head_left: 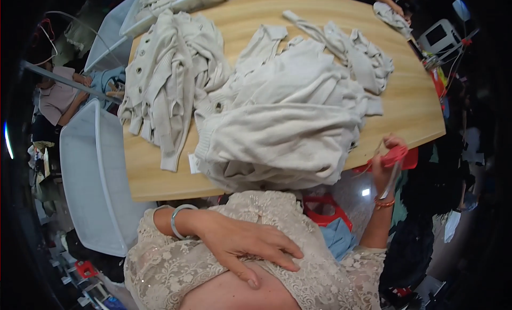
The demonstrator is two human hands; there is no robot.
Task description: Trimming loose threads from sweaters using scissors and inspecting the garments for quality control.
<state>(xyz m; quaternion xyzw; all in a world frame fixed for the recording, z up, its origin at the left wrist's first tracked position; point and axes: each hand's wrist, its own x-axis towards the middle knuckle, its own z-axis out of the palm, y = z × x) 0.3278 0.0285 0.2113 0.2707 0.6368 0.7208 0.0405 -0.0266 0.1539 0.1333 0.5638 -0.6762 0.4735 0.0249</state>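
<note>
My left hand (248, 245), with a pale bangle at its wrist, lies flat on my chest over a lace top, fingers stretched out and holding nothing. Off the table's near right edge, my right hand (385, 163) is closed around red-handled scissors (395, 156), whose metal blade points back along my wrist. A thin tan cord hangs by those fingers. In front of me a cream knitted cardigan (277, 134) lies bunched up, its ribbed edge and a button toward the left. Neither hand touches it.
The wooden table (416, 112) also bears a pile of buttoned cream knitwear (165, 80) at left and a crumpled cream piece (368, 59) at far right. A translucent bin (80, 176) stands left. A red stool (325, 208) is beneath the near edge. Other people sit far left and far right.
</note>
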